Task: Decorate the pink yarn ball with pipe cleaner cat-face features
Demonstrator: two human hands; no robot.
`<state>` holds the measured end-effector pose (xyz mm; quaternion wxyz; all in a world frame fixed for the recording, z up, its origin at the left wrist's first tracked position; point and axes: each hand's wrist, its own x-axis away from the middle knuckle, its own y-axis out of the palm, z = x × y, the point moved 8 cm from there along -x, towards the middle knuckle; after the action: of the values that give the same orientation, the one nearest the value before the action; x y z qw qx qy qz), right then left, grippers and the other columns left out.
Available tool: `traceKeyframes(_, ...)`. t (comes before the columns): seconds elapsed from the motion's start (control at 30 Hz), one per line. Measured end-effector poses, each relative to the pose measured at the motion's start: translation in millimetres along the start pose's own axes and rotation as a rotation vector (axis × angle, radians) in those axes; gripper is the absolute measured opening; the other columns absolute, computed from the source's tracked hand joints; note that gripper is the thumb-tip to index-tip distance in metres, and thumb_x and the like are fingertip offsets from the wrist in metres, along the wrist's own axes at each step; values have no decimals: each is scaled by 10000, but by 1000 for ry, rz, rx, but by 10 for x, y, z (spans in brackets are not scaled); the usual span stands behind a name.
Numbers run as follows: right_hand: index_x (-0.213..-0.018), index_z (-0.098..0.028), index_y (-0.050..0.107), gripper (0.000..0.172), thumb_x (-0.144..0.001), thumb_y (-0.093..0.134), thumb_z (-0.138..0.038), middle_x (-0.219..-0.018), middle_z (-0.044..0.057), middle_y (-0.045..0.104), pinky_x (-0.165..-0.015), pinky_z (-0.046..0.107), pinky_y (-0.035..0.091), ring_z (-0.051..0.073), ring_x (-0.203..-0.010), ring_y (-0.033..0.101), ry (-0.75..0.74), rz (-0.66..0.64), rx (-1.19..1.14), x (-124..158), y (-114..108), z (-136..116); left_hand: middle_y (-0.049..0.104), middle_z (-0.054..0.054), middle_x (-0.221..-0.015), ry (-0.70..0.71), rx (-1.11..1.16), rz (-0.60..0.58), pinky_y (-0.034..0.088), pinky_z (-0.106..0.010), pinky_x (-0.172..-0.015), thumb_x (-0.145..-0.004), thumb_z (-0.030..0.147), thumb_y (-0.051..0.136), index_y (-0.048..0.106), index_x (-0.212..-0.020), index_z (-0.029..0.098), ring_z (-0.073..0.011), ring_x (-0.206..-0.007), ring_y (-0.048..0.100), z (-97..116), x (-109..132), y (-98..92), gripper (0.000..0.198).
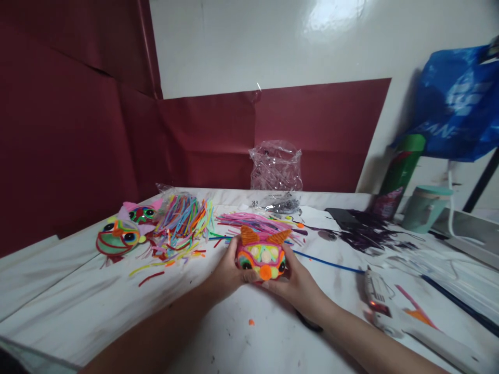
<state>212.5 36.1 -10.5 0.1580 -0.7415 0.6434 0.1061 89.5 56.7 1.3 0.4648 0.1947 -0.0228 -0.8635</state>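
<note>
Both of my hands cup a small round pipe-cleaner animal head (262, 255) with orange ears, green eyes and an orange nose, held just above the white table (97, 306). My left hand (225, 274) wraps its left side and my right hand (297, 283) wraps its right side and underside. Two similar finished heads lie at the left: a green and red one (119, 239) and a pink-eared one (141, 212).
Heaps of coloured pipe cleaners (183, 223) and pink ones (253, 221) lie behind the hands. A white glue gun (380, 301) lies at the right, a blue stick (331, 264) beside it. A clear plastic bag (276, 166), dark purple strands (366, 234), a teal cup (424, 208) and a blue bag (456, 104) stand farther back.
</note>
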Motion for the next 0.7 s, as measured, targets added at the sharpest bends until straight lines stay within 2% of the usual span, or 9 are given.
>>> traceKeyframes(0.13,-1187,-220,421,706,-599,806,-286,-1179,83,610,-912,392,490,253,-1055,599,65,51,-34,-37,-66,63,460,-180,-1348,-53,-91,12,417,-449,-989,-479,258,882,238,-1371,207,-354,-1232,461,-90,-11,-75,1101)
traceKeyframes(0.27,-1164,-226,440,688,-588,813,-263,-1203,83,606,-926,402,475,261,-1086,585,63,34,-95,-43,-67,129,437,-179,-1366,-20,-257,39,422,-421,-993,-470,139,863,199,-1375,196,-340,-1237,455,-117,-18,-122,1124)
traceKeyframes(0.37,-1155,-227,456,674,-583,814,-235,-1205,87,607,-922,406,477,264,-1075,592,24,-3,-128,-45,-32,120,488,-169,-1316,21,-322,22,444,-421,-970,-472,128,852,243,-1344,186,-332,-1193,499,-80,-27,-97,1065)
traceKeyframes(0.47,-1220,-224,432,760,-567,822,-245,-1221,99,598,-927,426,473,275,-1077,590,44,-4,-122,-45,-19,126,521,-158,-1281,10,-360,-3,459,-422,-951,-486,145,846,284,-1316,187,-324,-1161,527,-84,-31,-103,1003)
traceKeyframes(0.57,-1294,-229,409,868,-542,838,-287,-1240,104,590,-945,451,456,294,-1105,572,64,-2,-106,-42,-16,140,537,-148,-1263,-6,-428,30,460,-417,-951,-467,168,859,302,-1316,201,-327,-1152,532,-117,-31,-189,1015)
traceKeyframes(0.7,-1332,-230,405,908,-543,839,-345,-1253,108,583,-914,441,477,292,-1100,575,60,-27,-111,-67,-10,207,546,-141,-1259,-10,-422,72,466,-405,-946,-447,186,865,285,-1325,213,-326,-1147,537,-151,-47,-277,1053)
